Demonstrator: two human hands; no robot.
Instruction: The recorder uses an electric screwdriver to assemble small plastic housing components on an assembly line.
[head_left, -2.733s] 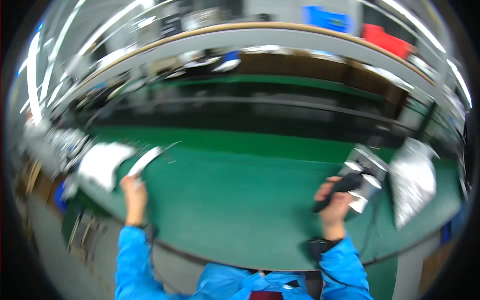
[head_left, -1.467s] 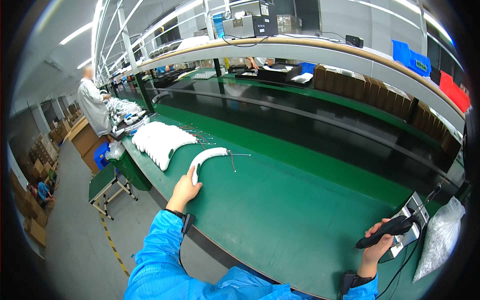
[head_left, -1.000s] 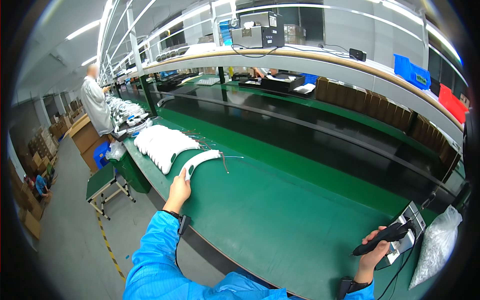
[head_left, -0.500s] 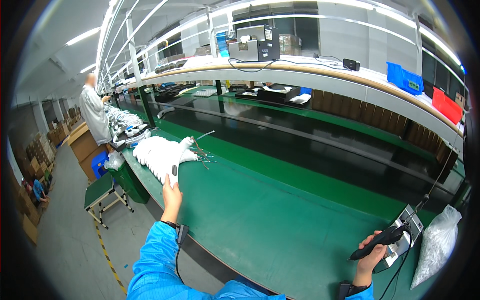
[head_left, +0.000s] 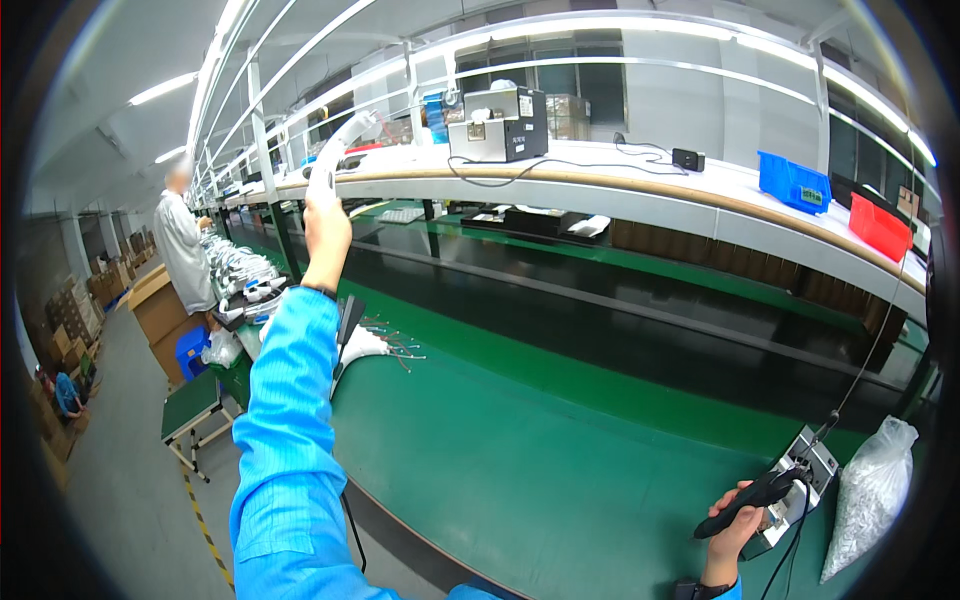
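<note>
My left hand [head_left: 327,238] is raised high, its fingers closed on a white curved plastic handle [head_left: 336,150] with a dark inset. The handle points up in front of the upper shelf. Under my left arm, a pile of similar white handles [head_left: 362,346] with thin wires sticking out lies on the green bench; the sleeve hides most of it. At the lower right, my right hand [head_left: 735,525] grips a black electric screwdriver [head_left: 748,506]. A cable hangs from it, and it is beside a silver metal box-like device [head_left: 810,462] at the bench's right end.
A clear bag of small white parts [head_left: 873,498] stands at the right. On the shelf are a grey box-shaped device [head_left: 500,125], a blue bin [head_left: 794,183] and a red bin [head_left: 880,227]. A co-worker in white [head_left: 182,240] stands at the far left, behind a small green-topped stool [head_left: 192,408].
My left hand has lifted a white handle off the pile, up to shelf height. My right hand keeps the screwdriver in nearly the same place. The view has shifted slightly.
</note>
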